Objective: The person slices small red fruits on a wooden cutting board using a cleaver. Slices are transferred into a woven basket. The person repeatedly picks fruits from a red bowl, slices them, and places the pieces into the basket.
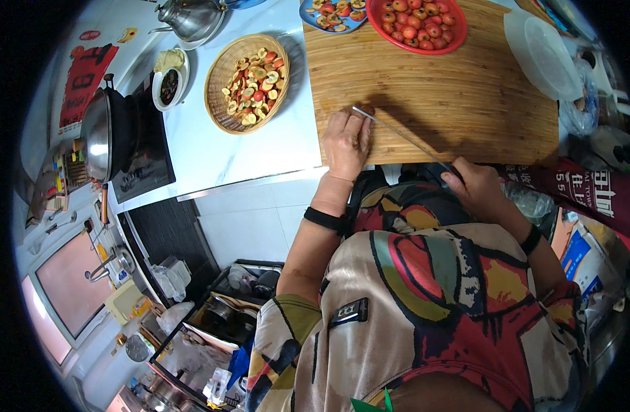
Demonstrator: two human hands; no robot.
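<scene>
My right hand [474, 186] grips the dark handle of a kitchen knife [405, 136], its blade seen edge-on over the wooden cutting board [449, 98]. The blade's tip reaches the fingers of my left hand [347, 135], which rests curled at the board's left edge; a small reddish-brown piece shows by its fingertips, and what lies under them is hidden. A red plastic bowl [463, 38] of whole red haws stands at the board's far edge. Beside it is a blue plate [305, 15] with cut haw pieces. On the white counter, a wicker basket [212, 98] holds many sliced haws.
Left of the basket are a white dish [184, 92] with a dark-filled cup and a metal kettle [191, 20]. A lidded wok [101, 136] sits on the black hob [147, 165]. A translucent plastic container [544, 56] overlaps the board's right corner, near plastic bags.
</scene>
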